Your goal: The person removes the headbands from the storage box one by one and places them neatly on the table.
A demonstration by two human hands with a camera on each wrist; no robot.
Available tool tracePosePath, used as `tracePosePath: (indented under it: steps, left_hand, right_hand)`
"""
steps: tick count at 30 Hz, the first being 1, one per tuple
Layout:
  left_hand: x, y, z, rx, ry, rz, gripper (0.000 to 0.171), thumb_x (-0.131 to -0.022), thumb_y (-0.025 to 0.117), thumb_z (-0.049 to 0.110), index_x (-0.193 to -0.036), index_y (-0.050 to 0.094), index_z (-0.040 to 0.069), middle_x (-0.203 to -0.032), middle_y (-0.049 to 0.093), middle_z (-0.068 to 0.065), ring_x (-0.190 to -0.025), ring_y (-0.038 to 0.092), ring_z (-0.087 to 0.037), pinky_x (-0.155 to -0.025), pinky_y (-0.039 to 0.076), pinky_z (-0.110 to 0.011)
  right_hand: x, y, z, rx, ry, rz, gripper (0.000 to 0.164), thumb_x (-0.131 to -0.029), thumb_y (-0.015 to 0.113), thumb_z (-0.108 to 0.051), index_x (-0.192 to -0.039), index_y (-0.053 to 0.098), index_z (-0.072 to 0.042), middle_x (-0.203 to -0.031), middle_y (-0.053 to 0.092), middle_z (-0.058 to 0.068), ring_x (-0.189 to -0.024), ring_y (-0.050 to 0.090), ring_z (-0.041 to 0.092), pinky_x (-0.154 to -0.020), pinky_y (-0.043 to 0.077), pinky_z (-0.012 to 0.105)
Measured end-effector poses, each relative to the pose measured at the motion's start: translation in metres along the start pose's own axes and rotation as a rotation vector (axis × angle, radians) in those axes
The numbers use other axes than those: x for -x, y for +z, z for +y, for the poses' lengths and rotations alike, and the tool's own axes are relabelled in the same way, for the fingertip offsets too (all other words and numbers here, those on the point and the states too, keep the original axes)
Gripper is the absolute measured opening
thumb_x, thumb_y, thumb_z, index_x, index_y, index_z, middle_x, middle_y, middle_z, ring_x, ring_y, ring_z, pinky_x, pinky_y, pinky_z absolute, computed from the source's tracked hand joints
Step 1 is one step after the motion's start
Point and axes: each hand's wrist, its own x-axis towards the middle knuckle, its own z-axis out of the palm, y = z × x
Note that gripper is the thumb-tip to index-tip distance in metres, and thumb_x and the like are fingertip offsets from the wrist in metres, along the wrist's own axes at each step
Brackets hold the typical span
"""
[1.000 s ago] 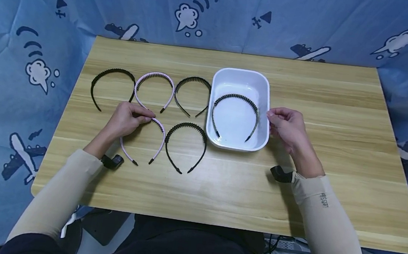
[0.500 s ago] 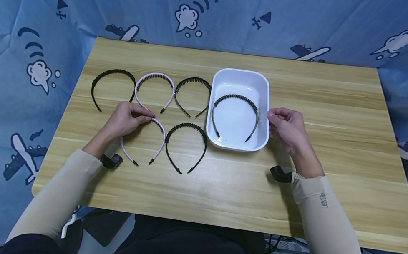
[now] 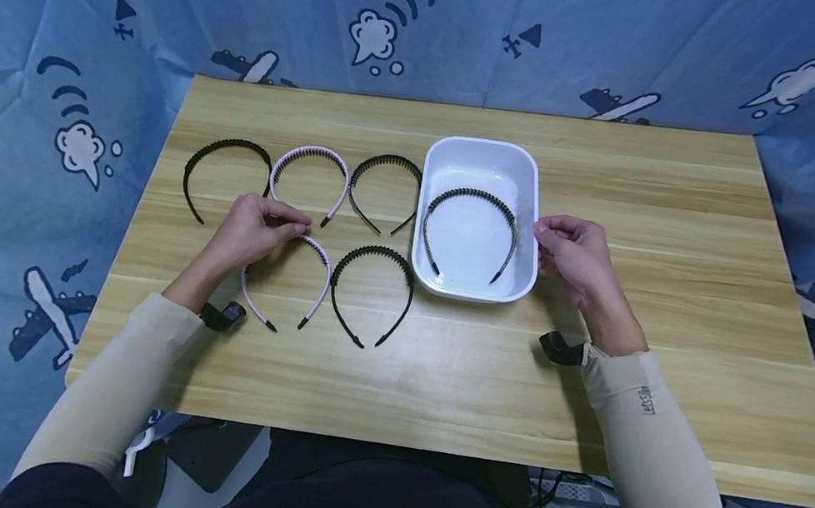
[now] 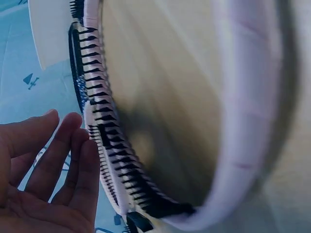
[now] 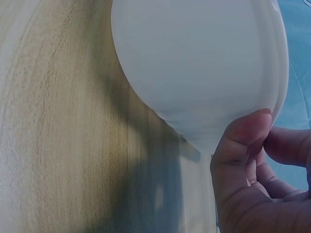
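My left hand (image 3: 251, 232) hovers at the top of the nearer lilac headband (image 3: 327, 274), covering part of its arch. In the left wrist view its fingers are loosely bent, with a gap between thumb and fingertips, beside the toothed inner side of a lilac headband (image 4: 248, 97). Nothing shows in its grasp. With thumb and forefinger, my right hand (image 3: 579, 255) pinches the right rim of a white plastic tub (image 3: 482, 160). Inside the tub lies a dark toothed headband (image 3: 473, 193). Right of the nearer lilac headband is a black headband (image 3: 375, 250).
Behind these, a row holds a black headband (image 3: 231, 143), another lilac headband (image 3: 319, 149) and a dark headband (image 3: 388, 158) close to the tub's left wall. All lie on a wooden table (image 3: 679, 318). A blue patterned cloth (image 3: 463, 34) hangs behind it.
My left hand's thumb and fingers have parted, and the hand has risen slightly from the nearer lilac headband, which stays put. My right hand and the tub have not moved.
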Motion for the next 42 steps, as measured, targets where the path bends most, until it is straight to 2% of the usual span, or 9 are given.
tracePosePath:
  steps: [7,15,20,25,34,42]
  left_hand:
    - [-0.006,0.002,0.012,0.001,0.008,-0.025,0.018,-0.098,0.076,0.014,-0.112,0.082,0.006,-0.120,0.079,-0.016,-0.117,0.073,-0.031,-0.096,0.052,-0.030]
    - [-0.014,0.005,0.029,0.028,0.038,-0.044,0.017,-0.098,0.075,0.011,-0.112,0.082,0.005,-0.118,0.079,-0.017,-0.112,0.074,-0.030,-0.085,0.052,-0.015]
    - [-0.023,0.008,0.042,0.043,0.074,-0.033,0.016,-0.096,0.075,0.010,-0.109,0.083,0.005,-0.114,0.080,-0.016,-0.102,0.074,-0.017,-0.079,0.052,-0.014]
    - [-0.031,0.015,0.057,0.085,0.121,-0.067,0.017,-0.097,0.075,0.009,-0.109,0.081,-0.001,-0.112,0.080,-0.018,-0.089,0.070,-0.006,-0.074,0.054,-0.013]
    - [-0.043,0.028,0.082,0.081,0.162,-0.118,0.016,-0.098,0.074,0.011,-0.110,0.082,0.003,-0.111,0.081,-0.014,-0.100,0.074,-0.022,-0.084,0.056,-0.017]
    - [-0.055,0.037,0.102,0.147,0.189,-0.145,0.017,-0.098,0.074,0.010,-0.110,0.081,0.001,-0.114,0.080,-0.016,-0.101,0.075,-0.020,-0.085,0.058,-0.018]
  right_hand:
    - [0.000,0.000,0.000,0.018,0.006,0.003,0.012,-0.104,0.064,-0.007,-0.108,0.062,0.004,-0.071,0.070,-0.005,-0.061,0.061,0.007,-0.055,0.055,0.021]
    - [0.000,-0.001,0.000,0.027,0.012,0.002,0.018,-0.105,0.063,-0.009,-0.114,0.060,0.006,-0.072,0.069,-0.006,-0.061,0.061,0.006,-0.055,0.055,0.021]
    - [-0.001,-0.001,0.000,0.035,0.016,0.001,0.020,-0.105,0.063,-0.009,-0.116,0.059,0.007,-0.073,0.070,-0.006,-0.061,0.061,0.006,-0.056,0.055,0.021]
    - [0.000,-0.001,0.000,0.020,0.020,-0.004,0.020,-0.105,0.063,-0.009,-0.116,0.058,0.007,-0.073,0.070,-0.006,-0.062,0.062,0.007,-0.056,0.056,0.021]
    - [0.001,0.000,0.000,0.035,0.015,-0.008,0.019,-0.105,0.063,-0.009,-0.116,0.059,0.006,-0.073,0.070,-0.005,-0.061,0.061,0.007,-0.056,0.054,0.021]
    - [0.003,-0.001,0.000,0.044,0.024,0.013,0.018,-0.105,0.063,-0.010,-0.115,0.061,0.005,-0.075,0.069,-0.004,-0.060,0.061,0.008,-0.055,0.055,0.022]
